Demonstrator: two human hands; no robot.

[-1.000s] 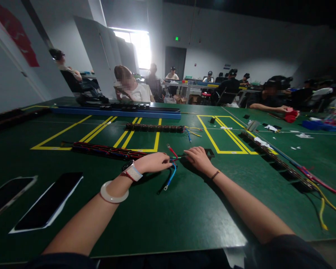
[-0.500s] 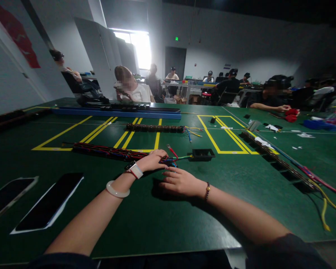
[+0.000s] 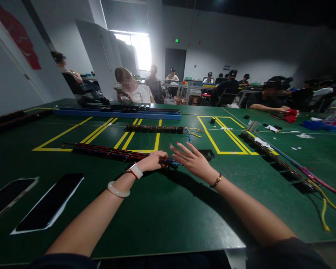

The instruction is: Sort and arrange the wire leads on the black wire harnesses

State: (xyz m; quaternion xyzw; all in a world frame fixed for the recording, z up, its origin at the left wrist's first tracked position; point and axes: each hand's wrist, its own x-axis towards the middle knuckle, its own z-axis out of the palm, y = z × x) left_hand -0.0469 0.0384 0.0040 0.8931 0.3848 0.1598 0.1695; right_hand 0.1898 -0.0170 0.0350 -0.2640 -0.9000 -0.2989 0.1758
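A long dark cable bundle (image 3: 106,152) with red and blue wires lies across the green table (image 3: 145,216). My left hand (image 3: 154,160) is closed round its right end, where loose wires and small black parts stick out. Just right of that end, my right hand (image 3: 192,158) hovers with its fingers spread over the wires, holding nothing. Behind my right hand a black rectangular housing (image 3: 208,154) is partly hidden. Farther back lies a second, shorter bundle (image 3: 155,128) with blue and yellow wire ends.
Two phone-like black slabs (image 3: 52,201) (image 3: 9,198) lie at the left. A blue tray (image 3: 117,113) runs along the back. Another long bundle (image 3: 278,160) with yellow and red wires lies at the right. Across the table sit people, one handling a red item (image 3: 291,116).
My right hand has lifted and moved up and to the right, its fingers spreading over the wire ends. My left hand stays on the bundle's end.
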